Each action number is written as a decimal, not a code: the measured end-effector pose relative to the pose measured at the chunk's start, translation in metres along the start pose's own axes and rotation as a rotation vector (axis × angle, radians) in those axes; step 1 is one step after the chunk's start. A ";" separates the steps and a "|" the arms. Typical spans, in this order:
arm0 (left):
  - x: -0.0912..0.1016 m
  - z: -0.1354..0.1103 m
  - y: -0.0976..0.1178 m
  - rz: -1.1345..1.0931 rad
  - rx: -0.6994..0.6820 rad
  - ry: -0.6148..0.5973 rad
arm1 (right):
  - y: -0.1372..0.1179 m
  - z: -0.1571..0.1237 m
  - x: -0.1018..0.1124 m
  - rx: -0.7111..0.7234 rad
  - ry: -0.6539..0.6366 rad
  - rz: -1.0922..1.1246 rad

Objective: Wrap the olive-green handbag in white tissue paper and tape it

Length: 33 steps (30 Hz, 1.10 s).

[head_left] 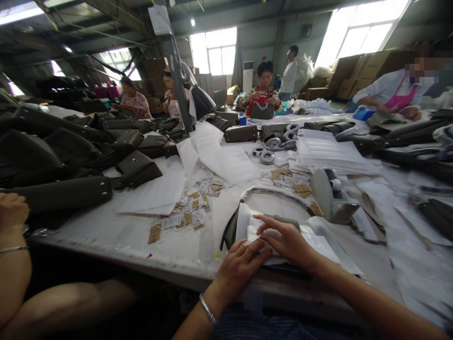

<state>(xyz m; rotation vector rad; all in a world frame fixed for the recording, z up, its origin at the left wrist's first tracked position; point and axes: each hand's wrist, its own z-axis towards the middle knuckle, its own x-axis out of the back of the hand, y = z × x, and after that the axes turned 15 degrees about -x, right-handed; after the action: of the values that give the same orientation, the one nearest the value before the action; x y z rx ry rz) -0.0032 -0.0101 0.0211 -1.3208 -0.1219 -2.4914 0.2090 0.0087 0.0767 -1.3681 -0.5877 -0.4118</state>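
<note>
My left hand (238, 264) and my right hand (283, 238) meet over a dark olive handbag (230, 231) lying at the near edge of the table. Both press and pinch white wrapping paper (320, 238) that covers the bag. The fingers of each hand are curled onto the paper. The bag's wrapped handle (272, 191) arches up behind my hands. A thin bracelet (207, 309) circles my left wrist.
Piles of dark handbags (71, 151) fill the left side. Loose paper tags (193, 208) and white foam sheets (329, 151) lie mid-table. A grey tape dispenser (332, 196) stands to the right. A neighbour's arm (12, 245) rests at left. Several workers sit at the far side.
</note>
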 end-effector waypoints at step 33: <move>-0.008 -0.009 0.008 -0.128 0.289 0.254 | 0.007 -0.042 -0.015 0.565 0.059 -0.287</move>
<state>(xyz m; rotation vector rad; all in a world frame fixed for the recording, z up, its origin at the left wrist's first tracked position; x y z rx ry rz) -0.0038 -0.0178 0.0087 -0.9002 -0.5004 -2.5999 0.2075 -0.0326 0.0585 -0.7314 -0.7848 -0.4696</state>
